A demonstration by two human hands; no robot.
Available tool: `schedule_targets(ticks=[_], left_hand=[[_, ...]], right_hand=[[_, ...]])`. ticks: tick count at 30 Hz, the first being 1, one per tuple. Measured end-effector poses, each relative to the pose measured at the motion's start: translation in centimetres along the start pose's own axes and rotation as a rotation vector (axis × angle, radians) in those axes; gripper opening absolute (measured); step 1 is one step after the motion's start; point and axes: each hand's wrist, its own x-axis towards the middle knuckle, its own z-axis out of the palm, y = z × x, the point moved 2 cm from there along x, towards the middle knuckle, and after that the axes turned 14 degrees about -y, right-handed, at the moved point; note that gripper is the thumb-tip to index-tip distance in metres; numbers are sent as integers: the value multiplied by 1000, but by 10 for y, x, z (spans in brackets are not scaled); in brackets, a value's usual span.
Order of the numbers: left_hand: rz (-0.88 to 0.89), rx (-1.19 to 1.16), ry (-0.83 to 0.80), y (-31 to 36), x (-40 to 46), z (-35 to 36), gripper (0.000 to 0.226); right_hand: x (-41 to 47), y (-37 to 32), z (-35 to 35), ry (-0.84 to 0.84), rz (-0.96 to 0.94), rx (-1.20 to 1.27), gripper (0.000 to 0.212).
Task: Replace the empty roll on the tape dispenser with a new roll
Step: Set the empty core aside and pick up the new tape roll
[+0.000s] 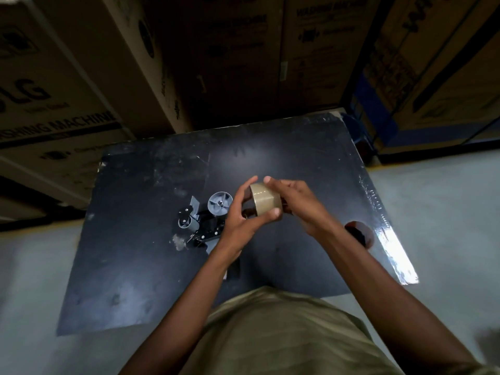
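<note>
Stacked cardboard cartons (pixel 67 77) close off the back of the scene, and in front of them a dark, scuffed worktop (pixel 135 280) carries the tape dispenser (pixel 203 217), lying on its side with its grey spoked hub (pixel 219 203) bare and facing up. No core sits on that hub, so the old roll looks to be already off.

Just right of the dispenser and raised off the worktop, the new roll (pixel 266 197) of brownish tape is held between both hands. On the left hand (pixel 240 220) the grip is closed on it, thumb on the near rim and fingers over the far side; the right hand (pixel 295 201) clasps it from the other side, fingers curled over the top edge.

It should be light and stiff, a wound ring on a core, with a glossy outer face that may slide under the fingers. Holding it by the two flat rims, as here, looks safer than pinching the slick band, and leaves the centre hole clear for the hub. A dark round object (pixel 359 234) near the right forearm may be the spent core, though the light is too poor to say.
</note>
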Motion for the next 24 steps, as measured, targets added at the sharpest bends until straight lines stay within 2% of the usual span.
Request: schedule_targets(ticks=[4,6,8,14,17,21,24], left_hand=[[-37,-162,48,4,-6,-7,74],[-42,-170,56,6,-8,-9,75],[-53,-177,51,6,-11,-11,75],[-101,-262,33,12,-16,-16,50],[-146,-286,65,19,-18,-15,52],[-220,-293,3,22,-18,-18,50],[-191,-256,-24,26,-17,-21,39]], right_hand=[[-7,-8,7,-218,-13,-14,31],[-8,-10,7,-251,-25,-18,31],[-8,-10,9,-239,-27,-10,29],[-6,-9,16,-228,-57,28,24],[-8,-9,16,-262,-80,-71,25],[-8,-10,18,-164,-129,-123,16],[-4,-9,18,-117,-151,-76,22]])
